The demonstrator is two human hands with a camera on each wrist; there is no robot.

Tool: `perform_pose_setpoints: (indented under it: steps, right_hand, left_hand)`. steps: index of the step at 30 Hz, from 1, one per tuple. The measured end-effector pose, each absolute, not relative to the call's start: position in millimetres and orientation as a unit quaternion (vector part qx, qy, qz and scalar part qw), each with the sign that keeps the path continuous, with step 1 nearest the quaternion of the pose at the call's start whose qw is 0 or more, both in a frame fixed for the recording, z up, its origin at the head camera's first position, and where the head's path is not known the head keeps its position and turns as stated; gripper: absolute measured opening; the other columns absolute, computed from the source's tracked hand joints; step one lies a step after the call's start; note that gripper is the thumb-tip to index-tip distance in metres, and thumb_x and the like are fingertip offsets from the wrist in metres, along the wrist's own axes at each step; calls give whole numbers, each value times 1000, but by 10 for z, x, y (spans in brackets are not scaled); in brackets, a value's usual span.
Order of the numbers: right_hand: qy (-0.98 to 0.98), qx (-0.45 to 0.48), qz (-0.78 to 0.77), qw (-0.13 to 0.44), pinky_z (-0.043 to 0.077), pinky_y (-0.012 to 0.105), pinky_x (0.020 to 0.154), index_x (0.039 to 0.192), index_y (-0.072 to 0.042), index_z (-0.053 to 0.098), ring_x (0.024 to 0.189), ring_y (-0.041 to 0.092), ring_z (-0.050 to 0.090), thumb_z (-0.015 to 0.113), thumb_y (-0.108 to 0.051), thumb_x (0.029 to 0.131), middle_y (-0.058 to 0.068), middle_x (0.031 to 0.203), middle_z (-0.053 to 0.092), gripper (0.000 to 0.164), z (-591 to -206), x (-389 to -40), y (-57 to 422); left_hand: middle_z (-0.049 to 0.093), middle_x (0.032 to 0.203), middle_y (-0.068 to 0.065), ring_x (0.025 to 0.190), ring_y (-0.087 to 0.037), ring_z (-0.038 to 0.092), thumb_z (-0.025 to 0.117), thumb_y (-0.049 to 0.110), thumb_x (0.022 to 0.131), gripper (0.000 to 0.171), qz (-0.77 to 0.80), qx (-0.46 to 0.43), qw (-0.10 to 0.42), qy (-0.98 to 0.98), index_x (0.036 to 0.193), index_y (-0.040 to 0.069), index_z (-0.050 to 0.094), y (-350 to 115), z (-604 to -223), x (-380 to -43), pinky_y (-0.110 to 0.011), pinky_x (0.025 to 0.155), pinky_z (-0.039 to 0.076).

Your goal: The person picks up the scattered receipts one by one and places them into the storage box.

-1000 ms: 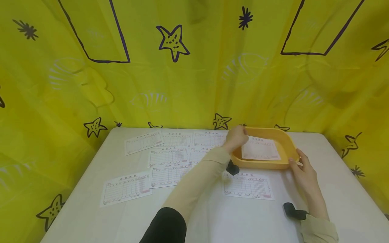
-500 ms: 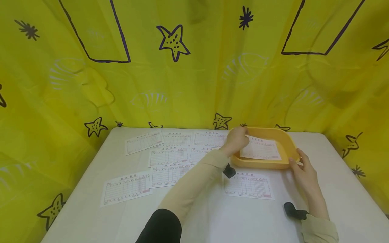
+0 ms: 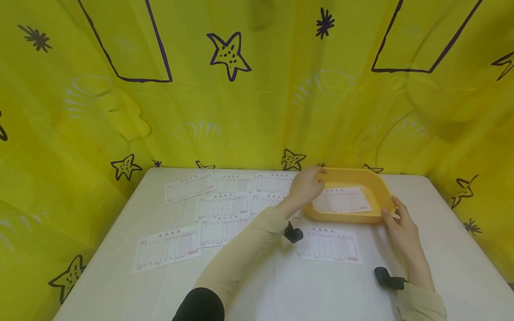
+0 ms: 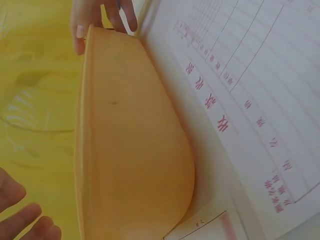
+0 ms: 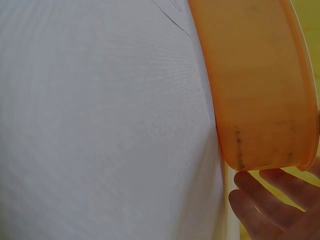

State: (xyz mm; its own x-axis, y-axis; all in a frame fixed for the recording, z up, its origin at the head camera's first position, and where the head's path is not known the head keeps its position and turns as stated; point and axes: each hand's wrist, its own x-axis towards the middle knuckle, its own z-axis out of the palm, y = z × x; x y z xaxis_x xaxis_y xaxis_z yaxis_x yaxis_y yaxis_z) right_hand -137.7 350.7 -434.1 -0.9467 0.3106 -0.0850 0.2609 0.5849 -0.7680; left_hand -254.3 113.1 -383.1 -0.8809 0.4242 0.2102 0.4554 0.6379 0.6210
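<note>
Toward the back right of the table stands a shallow yellow-orange plastic tray (image 3: 341, 217). A printed receipt slip (image 3: 343, 200) lies inside it. My right hand (image 3: 404, 229) grips the tray's right end, thumb at the rim and fingers against the outer wall (image 5: 270, 200). At the tray's left end is my left hand (image 3: 306, 186), with its fingers loosely bent. The left wrist view shows these fingers (image 4: 22, 217) apart from the tray wall (image 4: 130, 115), with nothing between them. Another receipt slip (image 3: 328, 245) lies on the table in front of the tray.
Several more receipt slips (image 3: 222, 207) lie on the white table (image 3: 321, 294), left of the tray, some overlapping. One slip (image 3: 166, 249) is nearer the front left. A yellow curtain (image 3: 257, 111) with star drawings hangs behind the table's back edge.
My left hand has let go of the receipt slip and drawn back left. That slip now lies lower in the tray. My right hand stays at the tray's right end.
</note>
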Motion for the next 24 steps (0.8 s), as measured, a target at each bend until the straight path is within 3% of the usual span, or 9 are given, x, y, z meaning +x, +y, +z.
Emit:
perform_pose_setpoints:
  steps: [17, 24]
  right_hand:
    - [-888, -156, 430, 33, 29, 70, 102, 155, -12, 4, 128, 58, 35, 32, -42, 102, 39, 149, 21, 68, -4332, -1376, 3511]
    - [-889, -156, 429, 34, 28, 70, 102, 155, -11, 4, 127, 58, 36, 33, -41, 102, 39, 148, 22, 67, -4343, -1374, 3511]
  left_hand:
    - [66, 116, -3, 105, -15, 59, 56, 11, 90, 29, -469, -214, 10, -857, 118, 11, 64, 683, -4031, -2114, -19, 87, 49]
    - [67, 111, -4, 100, -14, 61, 57, 11, 90, 26, -484, -210, 6, -849, 114, 10, 65, 560, -4174, -1902, -23, 85, 52]
